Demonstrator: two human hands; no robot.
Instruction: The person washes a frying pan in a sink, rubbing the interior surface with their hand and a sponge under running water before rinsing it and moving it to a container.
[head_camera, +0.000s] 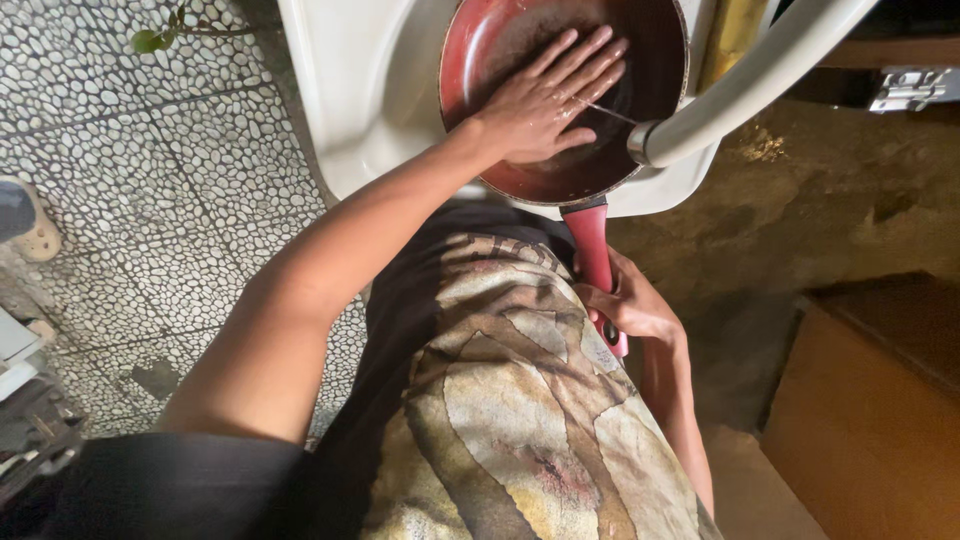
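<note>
A round red frying pan (640, 60) with a dark inner surface lies in a white sink basin (360, 90). My left hand (540, 105) rests flat, palm down, inside the pan with the fingers spread toward the far rim. My right hand (632, 308) is closed around the pan's red handle (592, 245), which points back toward my body. The mouth of a white curved tap spout (740, 85) ends just over the pan's right rim, beside my left fingers. A thin thread of water seems to run across the pan near the spout.
Pebble-patterned floor tiles (150, 180) cover the left side, with a sandal (30, 225) at the left edge. A rough brownish wall or ledge (820, 200) lies to the right, with a wooden box (870, 420) below it. A metal latch (910, 88) sits at the top right.
</note>
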